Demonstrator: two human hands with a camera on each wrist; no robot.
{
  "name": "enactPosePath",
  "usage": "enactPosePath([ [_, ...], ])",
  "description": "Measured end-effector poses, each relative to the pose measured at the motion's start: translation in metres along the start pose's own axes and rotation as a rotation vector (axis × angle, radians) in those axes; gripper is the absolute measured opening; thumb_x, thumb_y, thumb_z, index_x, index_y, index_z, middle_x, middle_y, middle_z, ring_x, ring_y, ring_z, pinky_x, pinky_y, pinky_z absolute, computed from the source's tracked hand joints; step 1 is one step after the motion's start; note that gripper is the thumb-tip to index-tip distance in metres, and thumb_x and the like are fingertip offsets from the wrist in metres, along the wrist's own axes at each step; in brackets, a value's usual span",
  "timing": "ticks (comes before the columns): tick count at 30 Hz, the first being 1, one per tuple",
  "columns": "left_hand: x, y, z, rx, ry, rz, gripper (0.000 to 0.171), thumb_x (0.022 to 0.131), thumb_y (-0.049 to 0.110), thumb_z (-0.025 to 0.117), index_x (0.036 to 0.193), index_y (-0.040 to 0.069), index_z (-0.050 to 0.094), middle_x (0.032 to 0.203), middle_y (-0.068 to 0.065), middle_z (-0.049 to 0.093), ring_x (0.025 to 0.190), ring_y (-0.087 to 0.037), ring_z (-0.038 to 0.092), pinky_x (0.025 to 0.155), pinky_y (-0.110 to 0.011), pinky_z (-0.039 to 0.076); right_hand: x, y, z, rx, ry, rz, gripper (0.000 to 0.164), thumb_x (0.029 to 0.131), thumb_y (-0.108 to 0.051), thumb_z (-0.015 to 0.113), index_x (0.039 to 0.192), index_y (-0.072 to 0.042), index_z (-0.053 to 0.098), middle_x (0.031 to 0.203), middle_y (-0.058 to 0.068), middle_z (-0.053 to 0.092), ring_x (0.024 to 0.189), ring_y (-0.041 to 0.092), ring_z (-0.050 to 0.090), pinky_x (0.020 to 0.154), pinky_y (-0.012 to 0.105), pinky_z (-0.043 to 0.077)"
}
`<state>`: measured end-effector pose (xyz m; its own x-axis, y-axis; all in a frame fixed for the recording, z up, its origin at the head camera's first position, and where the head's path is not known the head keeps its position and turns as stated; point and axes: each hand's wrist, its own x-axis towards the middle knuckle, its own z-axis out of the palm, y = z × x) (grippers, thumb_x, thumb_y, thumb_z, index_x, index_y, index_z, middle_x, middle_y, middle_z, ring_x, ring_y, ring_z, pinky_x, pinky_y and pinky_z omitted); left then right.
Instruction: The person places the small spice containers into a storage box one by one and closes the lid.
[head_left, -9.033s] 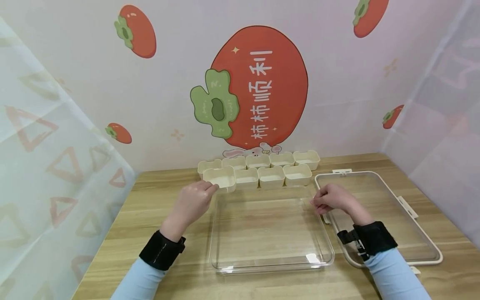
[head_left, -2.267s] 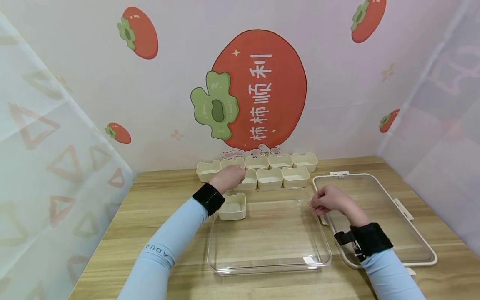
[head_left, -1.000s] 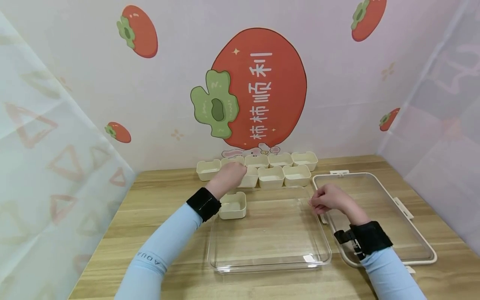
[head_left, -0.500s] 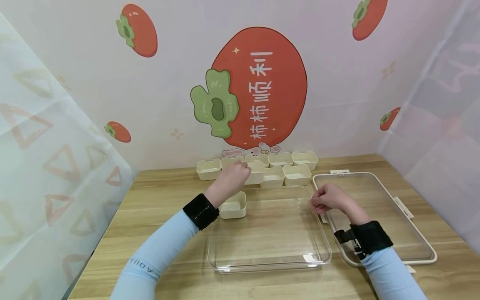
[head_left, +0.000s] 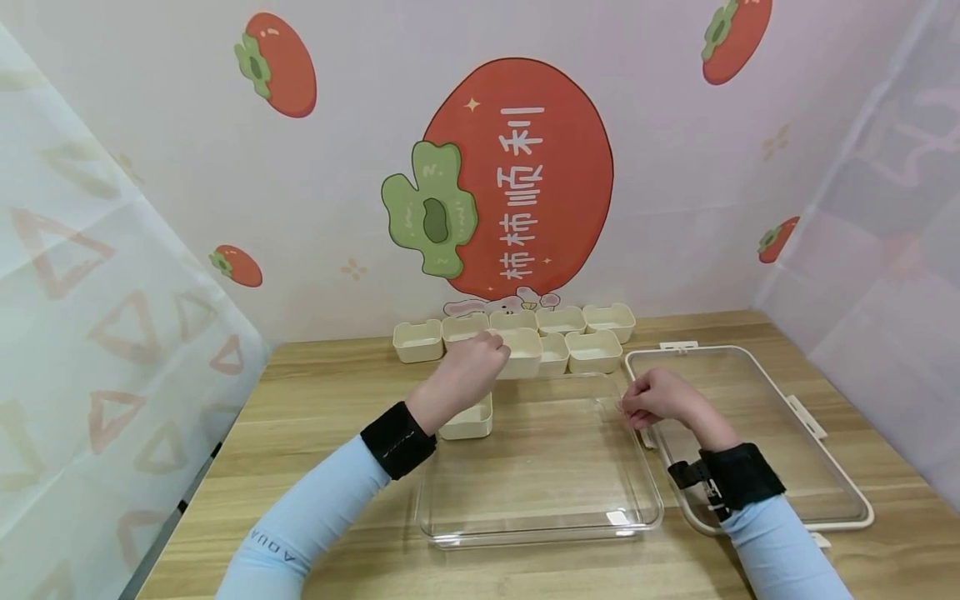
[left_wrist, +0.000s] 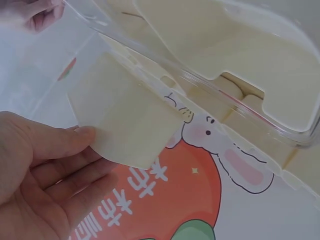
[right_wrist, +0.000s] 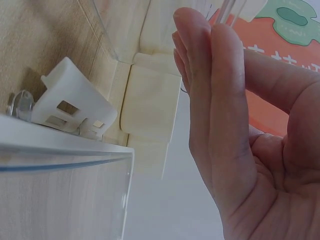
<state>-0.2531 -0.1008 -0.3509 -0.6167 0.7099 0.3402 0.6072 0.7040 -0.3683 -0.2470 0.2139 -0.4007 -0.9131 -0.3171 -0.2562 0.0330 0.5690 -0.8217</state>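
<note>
My left hand (head_left: 467, 375) pinches a small cream storage cup (head_left: 522, 354) by its left side, raised over the far rim of the clear plastic box (head_left: 543, 467). In the left wrist view, thumb and fingers grip the edge of that cup (left_wrist: 120, 115). Another cream cup (head_left: 468, 423) sits inside the box at its far left corner, partly behind my left wrist. My right hand (head_left: 663, 398) pinches the box's right rim near the far corner. The right wrist view shows its thumb and fingertips (right_wrist: 228, 40) meeting on the transparent edge.
Several cream cups (head_left: 417, 342) stand in two rows along the back wall; a front-row cup (head_left: 595, 352) stands at the right end. A clear lid (head_left: 757, 442) with white frame and clips lies right of the box, under my right forearm.
My left hand let go of the first cup inside the box, reached to the front row and took another cup. That cup has moved up and right. The right hand stays on the rim.
</note>
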Motion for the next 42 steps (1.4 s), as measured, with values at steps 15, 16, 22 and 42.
enactPosePath([
  [15,-0.011,0.014,-0.014,-0.028,0.006,0.03,0.01,0.078,0.004,0.066,0.086,0.009,0.069,0.079,-0.001,0.062,0.071,-0.015,0.055,0.053,-0.022,0.046,-0.001,-0.001,0.001,-0.003,0.005,-0.002,0.022,0.088,-0.007,0.06,0.09,0.015,0.064,0.066,0.003,0.066,0.059,0.01,0.065,0.059,0.028,0.056],
  [16,-0.012,0.015,-0.014,-0.03,0.004,0.03,0.01,0.078,0.004,0.067,0.086,0.009,0.069,0.08,-0.001,0.062,0.072,-0.015,0.056,0.054,-0.022,0.046,-0.001,-0.001,0.001,-0.002,0.006,-0.003,0.022,0.088,-0.006,0.06,0.09,0.015,0.064,0.066,0.003,0.066,0.059,0.01,0.065,0.059,0.028,0.056],
  [22,-0.017,0.02,-0.015,-0.036,0.026,0.039,0.011,0.08,0.001,0.062,0.084,0.009,0.068,0.078,0.0,0.061,0.071,-0.014,0.055,0.054,-0.023,0.047,-0.002,-0.001,0.001,-0.008,0.008,-0.011,0.022,0.089,-0.007,0.06,0.091,0.015,0.064,0.067,0.004,0.066,0.06,0.011,0.065,0.059,0.028,0.056],
  [42,-0.022,0.034,-0.02,-0.029,0.014,0.095,0.012,0.073,0.002,0.065,0.077,0.012,0.068,0.077,0.001,0.063,0.069,-0.013,0.056,0.054,-0.024,0.048,-0.002,-0.002,0.0,-0.017,0.005,-0.002,0.023,0.088,-0.007,0.061,0.092,0.015,0.064,0.067,0.003,0.066,0.06,0.01,0.065,0.06,0.028,0.056],
])
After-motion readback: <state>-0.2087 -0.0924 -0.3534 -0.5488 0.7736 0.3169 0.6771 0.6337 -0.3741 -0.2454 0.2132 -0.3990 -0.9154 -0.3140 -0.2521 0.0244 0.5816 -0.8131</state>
